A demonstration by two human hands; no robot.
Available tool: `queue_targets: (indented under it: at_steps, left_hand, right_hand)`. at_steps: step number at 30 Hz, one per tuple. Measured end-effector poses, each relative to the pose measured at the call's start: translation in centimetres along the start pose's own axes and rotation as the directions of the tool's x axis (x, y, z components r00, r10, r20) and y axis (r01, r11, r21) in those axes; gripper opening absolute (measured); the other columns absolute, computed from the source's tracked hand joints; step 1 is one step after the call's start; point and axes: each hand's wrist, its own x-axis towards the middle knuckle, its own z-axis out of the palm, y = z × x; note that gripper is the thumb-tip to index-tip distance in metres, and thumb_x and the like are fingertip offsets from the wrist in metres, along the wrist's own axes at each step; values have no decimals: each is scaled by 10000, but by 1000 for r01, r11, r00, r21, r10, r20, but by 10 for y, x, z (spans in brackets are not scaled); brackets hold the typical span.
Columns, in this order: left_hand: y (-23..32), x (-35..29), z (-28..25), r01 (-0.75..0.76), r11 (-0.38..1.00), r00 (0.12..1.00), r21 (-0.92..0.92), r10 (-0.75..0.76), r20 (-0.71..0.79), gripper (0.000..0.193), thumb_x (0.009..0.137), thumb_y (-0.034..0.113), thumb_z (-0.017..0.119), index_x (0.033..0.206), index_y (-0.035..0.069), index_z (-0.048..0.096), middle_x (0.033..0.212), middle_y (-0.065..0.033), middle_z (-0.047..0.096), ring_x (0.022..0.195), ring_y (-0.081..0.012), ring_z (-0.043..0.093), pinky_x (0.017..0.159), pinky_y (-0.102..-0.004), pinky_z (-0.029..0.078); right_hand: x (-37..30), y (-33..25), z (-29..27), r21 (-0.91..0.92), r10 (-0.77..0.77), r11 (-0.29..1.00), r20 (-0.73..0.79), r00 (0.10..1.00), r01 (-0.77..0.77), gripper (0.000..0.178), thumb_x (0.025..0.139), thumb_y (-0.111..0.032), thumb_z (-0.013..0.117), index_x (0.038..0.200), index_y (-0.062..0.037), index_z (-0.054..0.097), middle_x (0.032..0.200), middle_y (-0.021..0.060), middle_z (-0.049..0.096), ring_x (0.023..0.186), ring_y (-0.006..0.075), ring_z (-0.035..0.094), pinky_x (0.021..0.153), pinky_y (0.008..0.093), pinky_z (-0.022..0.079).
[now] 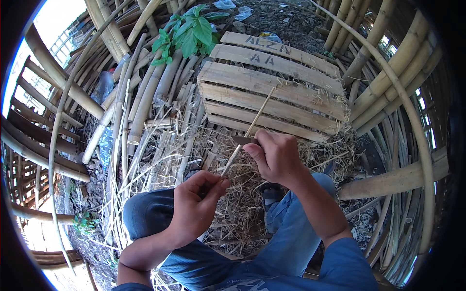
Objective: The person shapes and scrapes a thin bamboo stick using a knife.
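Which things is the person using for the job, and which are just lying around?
In use:
thin stick, held in the left hand
knife, held in the right hand

Seemingly just around:
leafy green plant
clear plastic bag
bamboo poles

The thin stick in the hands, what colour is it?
The stick is pale tan, like straw; the head view shows it best.

Bamboo wkshp: poles (145, 104), shavings (240, 211) abt

Dark stencilled capitals (255, 59) stand on the two uppermost slats (298, 69) of the pale wooden crate (301, 93).
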Motion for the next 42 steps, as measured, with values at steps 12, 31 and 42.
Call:
queue_targets:
  at_steps: [12, 31, 42]
  left_hand:
    - [3, -1, 2, -19, 999, 1000, -29, 18, -21, 82, 876, 60, 628, 898, -16, 609, 748, -29, 635, 664, -31, 544, 575, -176, 406]
    - [1, -1, 6, 40, 999, 994, 23, -42, 97, 144, 897, 98, 611, 955, -32, 629, 752, -21, 634, 699, -35, 549, 615, -186, 432]
    - [1, -6, 7, -70, 985, 998, 161, 70, 6, 188, 910, 114, 591, 997, -35, 665, 707, 5, 599, 554, -5, 440, 476, -171, 325]
  right_hand:
    - [6, 17, -3, -216, -74, 975, -139, 988, 43, 450, 927, -454, 481, 688, -73, 498, 470, 64, 496, 402, 219, 543, 367, 333, 397]
    - [-5, 23, -15, 100, 56, 994, -110, 992, -44, 482, 942, -459, 440, 652, -79, 504, 490, 72, 487, 397, 216, 510, 372, 353, 385]
    - [0, 6, -15, -32, 55, 998, -32, 998, -56, 426, 920, -407, 513, 684, -53, 501, 499, 87, 509, 437, 268, 566, 409, 370, 429]
